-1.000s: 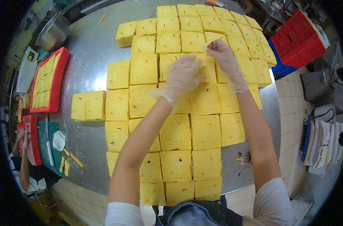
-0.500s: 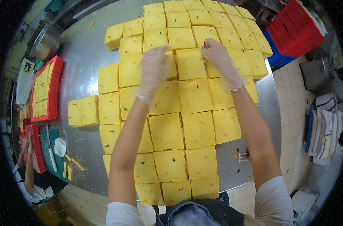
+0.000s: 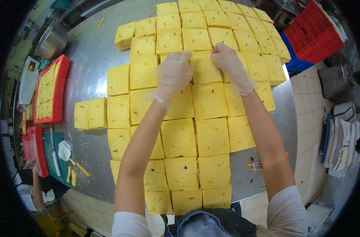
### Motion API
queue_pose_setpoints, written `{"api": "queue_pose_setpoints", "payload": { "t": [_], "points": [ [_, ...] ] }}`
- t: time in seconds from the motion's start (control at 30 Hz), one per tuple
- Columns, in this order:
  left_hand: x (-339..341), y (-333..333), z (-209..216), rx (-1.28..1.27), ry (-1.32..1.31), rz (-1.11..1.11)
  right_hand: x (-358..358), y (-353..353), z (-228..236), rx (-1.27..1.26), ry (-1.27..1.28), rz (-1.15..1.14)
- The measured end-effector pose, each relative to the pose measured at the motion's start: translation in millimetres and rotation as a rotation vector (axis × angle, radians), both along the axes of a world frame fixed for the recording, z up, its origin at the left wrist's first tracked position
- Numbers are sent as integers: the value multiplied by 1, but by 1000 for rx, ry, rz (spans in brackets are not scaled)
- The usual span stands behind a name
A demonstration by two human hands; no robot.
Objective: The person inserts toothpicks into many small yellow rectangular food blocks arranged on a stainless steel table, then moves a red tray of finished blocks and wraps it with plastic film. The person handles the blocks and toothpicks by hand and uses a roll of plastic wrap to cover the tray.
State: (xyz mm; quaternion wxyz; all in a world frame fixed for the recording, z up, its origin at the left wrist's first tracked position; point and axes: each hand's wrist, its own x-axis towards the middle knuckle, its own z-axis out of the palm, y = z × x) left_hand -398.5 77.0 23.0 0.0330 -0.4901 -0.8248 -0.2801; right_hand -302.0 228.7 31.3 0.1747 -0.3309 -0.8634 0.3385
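Note:
Many thick yellow bread squares [image 3: 178,138] stand in close rows, most with a coloured-tip toothpick stuck in the top. My left hand [image 3: 175,73], in a clear plastic glove, is over a square near the middle. Its fingers are pinched together at the edge of the neighbouring square [image 3: 207,69], and what they hold is hidden. My right hand [image 3: 230,65], gloved too, is closed just to the right over the same rows. Red toothpick tips [image 3: 215,49] show between its thumb and fingers. Loose toothpicks [image 3: 254,164] lie on the metal table beside my right forearm.
On the left, a red tray [image 3: 63,89] holds small yellow pieces. Next to it are a green board [image 3: 49,152], a long knife [image 3: 55,162] and cut strips [image 3: 82,169]. A co-worker's arm [image 3: 36,185] is beyond. Red crates [image 3: 312,33] stand at the far right.
My left hand has moved right, closer to my right hand, which stays nearly in place. At the left, the co-worker's arms have shifted lower. The whole view has moved slightly.

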Motion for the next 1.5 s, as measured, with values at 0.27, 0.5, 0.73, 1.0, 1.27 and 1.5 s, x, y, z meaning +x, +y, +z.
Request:
{"api": "queue_pose_setpoints", "payload": {
  "t": [0.27,0.5,0.73,1.0,1.27,1.5],
  "points": [
    [12,18,-14,-117,86,-119,4,5,-4,-297,336,99],
    [11,20,-14,-150,59,-115,1,1,-21,67,172,143],
    [8,21,-16,-219,116,-106,-6,11,-18,378,315,214],
    [39,15,-3,116,336,-16,8,8,-15,613,318,220],
    [163,-28,21,239,-98,-365,256,-63,45,-21,-527,449],
    [237,-25,20,77,-398,-333,312,-102,-37,-63,-633,359]
  ]
}}
